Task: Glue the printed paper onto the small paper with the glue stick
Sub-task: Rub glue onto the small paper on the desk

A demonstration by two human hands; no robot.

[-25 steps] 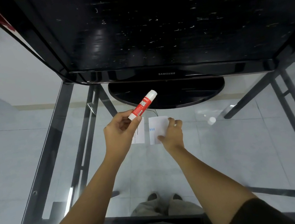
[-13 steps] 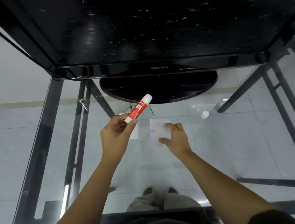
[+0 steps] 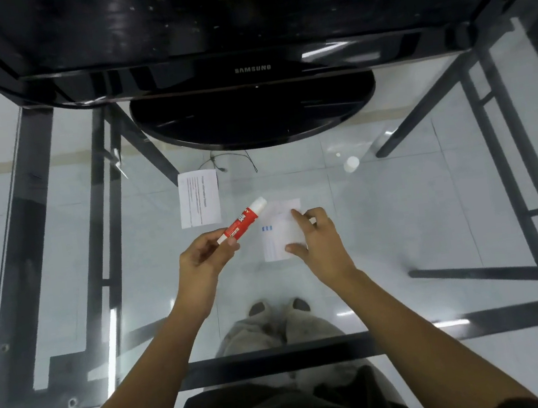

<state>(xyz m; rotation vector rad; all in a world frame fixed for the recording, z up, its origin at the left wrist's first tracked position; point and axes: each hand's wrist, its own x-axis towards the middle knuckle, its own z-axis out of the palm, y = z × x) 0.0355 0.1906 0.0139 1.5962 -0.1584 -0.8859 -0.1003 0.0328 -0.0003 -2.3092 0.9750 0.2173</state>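
Note:
My left hand (image 3: 203,260) holds a red glue stick (image 3: 242,223) by its base, the uncapped white tip pointing up and right, just above the glass. My right hand (image 3: 318,242) rests its fingertips on a small white paper with blue marks (image 3: 274,241), pinning it flat on the glass table; the glue tip hovers at this paper's upper left corner. A second white paper with printed lines of text (image 3: 198,198) lies flat to the upper left, untouched.
A black Samsung monitor (image 3: 252,68) and its oval stand (image 3: 255,115) fill the far side of the glass table (image 3: 435,215). A white glue cap (image 3: 351,164) sits at the right. A thin black cable (image 3: 234,160) lies near the stand.
My left hand lowered the glue stick down and right toward the small paper. My right hand stayed pressed on that paper. The printed paper is now uncovered.

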